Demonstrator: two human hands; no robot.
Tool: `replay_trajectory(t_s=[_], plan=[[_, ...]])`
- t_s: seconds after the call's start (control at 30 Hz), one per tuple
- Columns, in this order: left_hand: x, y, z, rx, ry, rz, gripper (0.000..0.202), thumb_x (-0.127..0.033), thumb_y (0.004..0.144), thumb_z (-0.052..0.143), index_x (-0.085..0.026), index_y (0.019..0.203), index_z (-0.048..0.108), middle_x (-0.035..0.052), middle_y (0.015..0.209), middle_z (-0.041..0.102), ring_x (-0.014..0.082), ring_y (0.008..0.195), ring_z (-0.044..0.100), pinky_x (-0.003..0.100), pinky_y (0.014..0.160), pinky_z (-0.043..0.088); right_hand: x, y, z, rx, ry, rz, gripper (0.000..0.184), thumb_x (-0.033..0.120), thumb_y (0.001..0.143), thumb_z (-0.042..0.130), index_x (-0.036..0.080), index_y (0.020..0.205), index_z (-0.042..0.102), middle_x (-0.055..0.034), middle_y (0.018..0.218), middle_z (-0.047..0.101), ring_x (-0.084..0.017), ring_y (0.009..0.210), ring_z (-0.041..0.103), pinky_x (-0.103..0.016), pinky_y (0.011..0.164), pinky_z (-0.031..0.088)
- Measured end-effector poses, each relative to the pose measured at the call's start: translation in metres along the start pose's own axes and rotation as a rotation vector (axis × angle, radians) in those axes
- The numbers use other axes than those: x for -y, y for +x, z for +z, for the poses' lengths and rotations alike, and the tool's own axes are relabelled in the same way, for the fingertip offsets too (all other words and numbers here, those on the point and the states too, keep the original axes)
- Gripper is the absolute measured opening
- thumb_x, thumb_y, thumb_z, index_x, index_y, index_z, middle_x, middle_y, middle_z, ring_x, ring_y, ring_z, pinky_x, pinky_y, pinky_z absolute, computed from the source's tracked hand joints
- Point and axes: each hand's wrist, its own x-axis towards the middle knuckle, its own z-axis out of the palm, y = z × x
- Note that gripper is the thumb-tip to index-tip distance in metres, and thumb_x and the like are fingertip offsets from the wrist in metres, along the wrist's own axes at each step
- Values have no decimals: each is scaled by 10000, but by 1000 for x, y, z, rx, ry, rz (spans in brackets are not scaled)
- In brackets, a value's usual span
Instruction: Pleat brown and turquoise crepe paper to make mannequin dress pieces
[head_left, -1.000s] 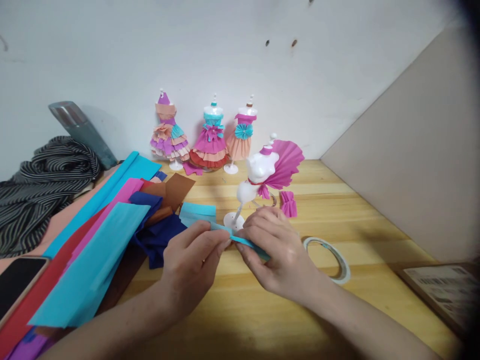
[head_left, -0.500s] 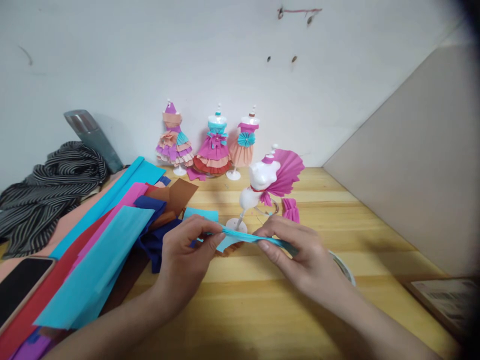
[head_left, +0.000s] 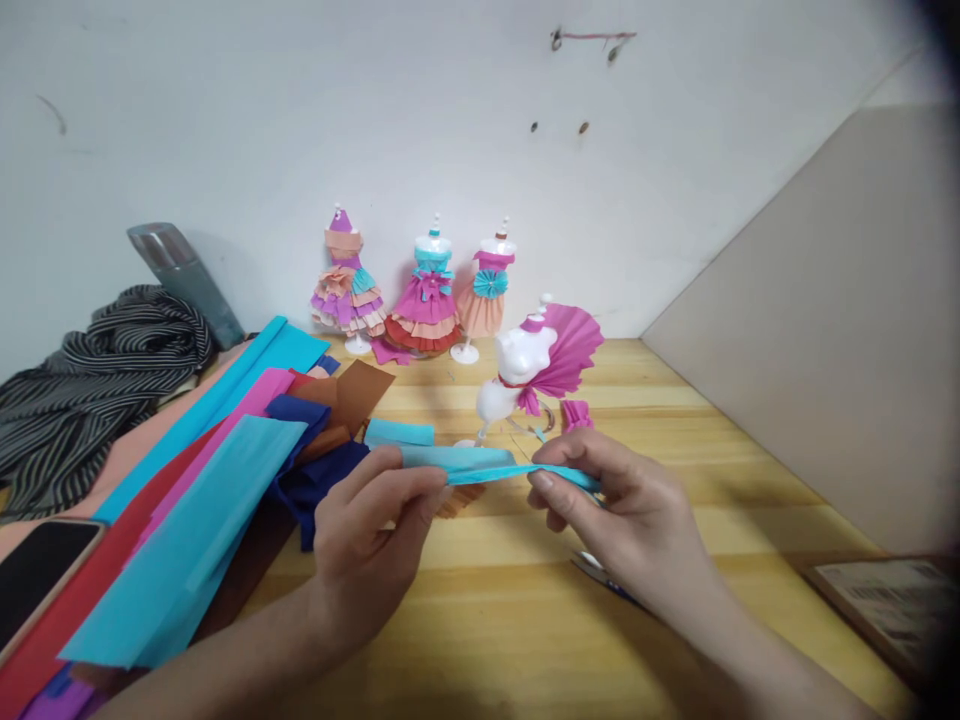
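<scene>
Both hands hold a folded strip of light blue crepe paper [head_left: 487, 466] above the wooden table [head_left: 480, 620]. My left hand [head_left: 371, 540] pinches its left end. My right hand [head_left: 615, 510] pinches its right end, fingers closed on the strip. Just behind the strip stands a small white mannequin [head_left: 517, 375] with a pink pleated paper fan [head_left: 574, 350] fixed at its back. A pink pleated piece [head_left: 576, 414] lies beside it.
Sheets of blue, pink, red, brown and navy crepe paper [head_left: 225, 480] are heaped at the left. Three dressed mannequins [head_left: 427, 295] stand by the wall. A phone [head_left: 37, 565], a striped cloth [head_left: 97, 380], a board [head_left: 825, 330] and a box [head_left: 892, 590] at the right.
My hands have drawn apart and risen a little, stretching the blue strip out between them. My right hand now covers the tape roll on the table.
</scene>
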Motion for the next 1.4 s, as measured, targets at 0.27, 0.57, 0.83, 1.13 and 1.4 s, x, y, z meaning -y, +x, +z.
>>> replay_trajectory(t_s=[0.27, 0.57, 0.83, 1.13, 1.4], plan=[[2, 0, -2, -25, 29, 41, 164, -75, 767, 668, -224, 836, 670, -2, 724, 564, 81, 525, 513, 193, 441, 426, 4, 3, 3, -36, 196, 38, 208, 409, 802, 686, 208, 813, 636, -35, 688, 695, -179, 637, 656, -288, 580, 512], [4, -3, -1, -22, -20, -23, 171, -61, 751, 685, -220, 813, 675, -17, 673, 603, 97, 571, 556, 205, 509, 466, 5, 2, 5, -43, 288, 78, 198, 382, 775, 719, 201, 781, 640, -43, 674, 726, -183, 618, 681, -277, 573, 526], [-7, 5, 1, -40, -236, -397, 115, -73, 665, 748, -182, 686, 718, -24, 624, 666, 90, 553, 606, 152, 497, 507, -2, 2, 11, -50, 499, 108, 189, 322, 757, 737, 198, 687, 613, -26, 676, 714, -166, 633, 640, -278, 588, 489], [-14, 10, 0, -33, -353, -584, 63, -108, 642, 754, -158, 643, 716, 4, 605, 673, 137, 539, 637, 209, 488, 550, -2, 3, 17, -109, 640, 243, 189, 302, 688, 792, 197, 629, 646, -14, 637, 702, -172, 633, 654, -295, 644, 496], [-15, 13, 2, -44, -392, -677, 89, -101, 618, 760, -158, 613, 692, -26, 573, 650, 91, 509, 600, 153, 482, 511, -4, 1, 18, -163, 448, 92, 151, 216, 750, 726, 203, 648, 616, -9, 610, 702, -150, 596, 645, -250, 584, 498]])
